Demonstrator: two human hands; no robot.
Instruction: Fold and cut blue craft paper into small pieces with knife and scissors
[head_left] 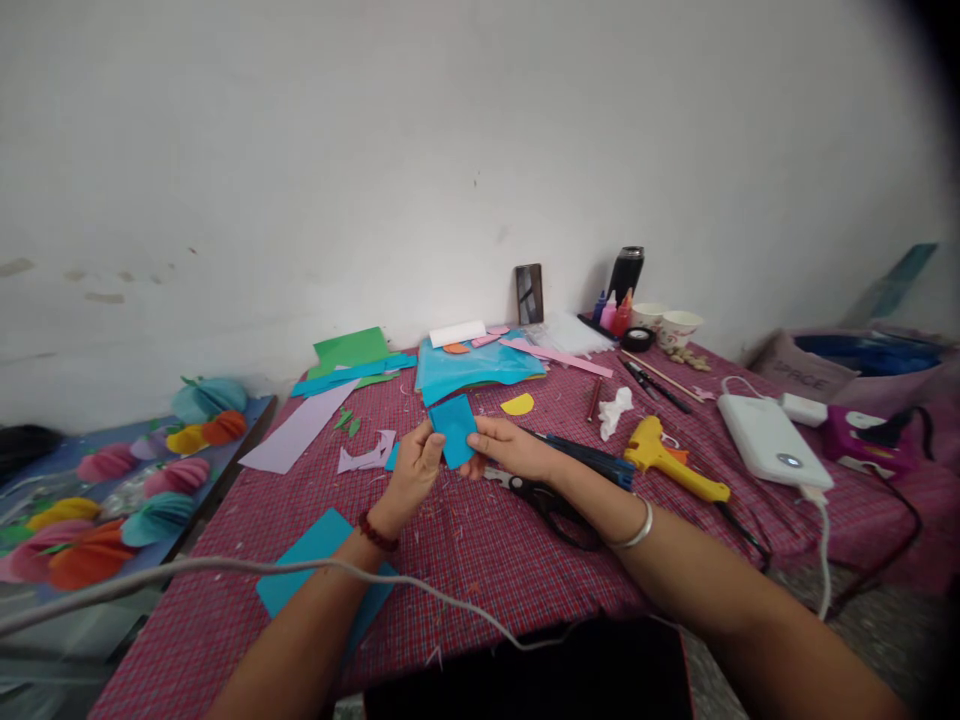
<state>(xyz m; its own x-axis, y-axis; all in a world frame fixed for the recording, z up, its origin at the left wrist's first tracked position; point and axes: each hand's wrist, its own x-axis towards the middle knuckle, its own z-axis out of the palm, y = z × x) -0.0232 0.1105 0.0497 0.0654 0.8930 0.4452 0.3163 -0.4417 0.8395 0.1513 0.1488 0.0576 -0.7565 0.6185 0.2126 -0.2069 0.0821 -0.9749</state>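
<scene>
A small rectangle of blue paper (454,428) is held up above the checked tablecloth (450,560). My left hand (417,462) grips its left edge, thumb on top. On the paper's right side, my right hand (514,447) pinches the edge between thumb and fingers. Black-handled scissors (555,508) lie under my right wrist. A larger blue sheet (307,548) rests beneath my left forearm. Lilac paper scraps (371,455) and green leaf cutouts (348,422) lie to the left of my left hand. Beyond the held paper sits a yellow half-round piece (517,404).
A yellow glue gun (671,458) lies right, near a white power bank (772,440). Its cable and another white cable (315,565) cross the space. Stacked coloured sheets (480,370), a phone (529,294), paint bottles (621,315) and cups (679,328) stand behind. Paper pumpkins (161,518) sit left.
</scene>
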